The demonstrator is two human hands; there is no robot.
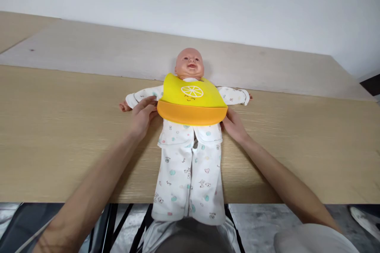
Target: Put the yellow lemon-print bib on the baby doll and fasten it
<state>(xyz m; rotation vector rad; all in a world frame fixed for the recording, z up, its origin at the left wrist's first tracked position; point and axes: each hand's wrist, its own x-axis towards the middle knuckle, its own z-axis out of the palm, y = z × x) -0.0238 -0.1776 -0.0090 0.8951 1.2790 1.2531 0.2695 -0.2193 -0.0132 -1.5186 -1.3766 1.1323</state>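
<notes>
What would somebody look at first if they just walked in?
Probably the bright yellow bib with its orange pocket, in the middle. Next, the bald doll under it, lying face up on the wooden table, arms spread. The left hand and right hand are at either side of the bib.

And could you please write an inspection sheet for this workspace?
Surface: wooden table, greyer strip near the wall.
Doll: on its back, legs past the near edge.
Bib: yellow, orange pocket, over the doll's chest.
Clutter: nothing seen.
Left hand: at the bib's edge, by a sleeve.
Right hand: at its other edge, fingers partly hidden.
Cables: pale line at lower left, possibly a cord.
Surroundings: wall, grey floor, dark furniture at lower left, shoe at lower right.
</notes>
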